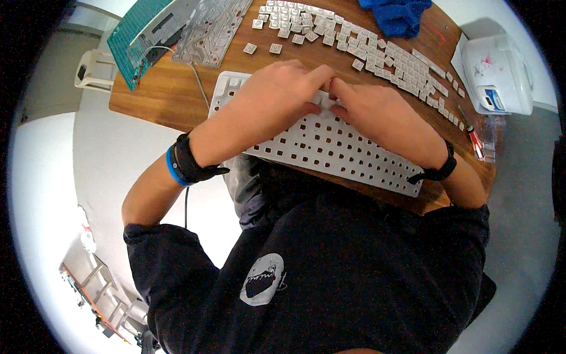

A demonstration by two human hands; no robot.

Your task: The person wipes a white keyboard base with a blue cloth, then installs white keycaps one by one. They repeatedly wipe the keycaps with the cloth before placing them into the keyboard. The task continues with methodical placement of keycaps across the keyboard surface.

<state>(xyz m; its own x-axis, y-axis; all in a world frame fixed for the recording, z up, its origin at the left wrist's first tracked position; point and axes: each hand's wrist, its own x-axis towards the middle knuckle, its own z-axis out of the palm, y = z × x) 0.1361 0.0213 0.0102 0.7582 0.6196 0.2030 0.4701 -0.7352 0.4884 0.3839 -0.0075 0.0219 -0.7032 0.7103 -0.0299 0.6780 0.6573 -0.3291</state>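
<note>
A white keyboard top case (349, 167) with rows of small square holes lies at the table's near edge, close to my body. My left hand (293, 87) bends over its upper middle, fingers curled. From the other side my right hand (367, 105) meets it, and the fingertips of both come together. Between the thumbs a small pale thing shows, too blurred to name. Both hands look closed in a pinch, and the fingers cover what they grip. Beyond them, loose white keycaps (358, 47) are spread in rough rows.
Across the wooden table (141, 103), a metal keyboard plate (209, 35) and a green cutting mat (131, 38) lie at the far left, with a cable (197, 76). A blue cloth (401, 15) sits at the back. At right are a white plastic container (498, 71) and a red-handled screwdriver (475, 143).
</note>
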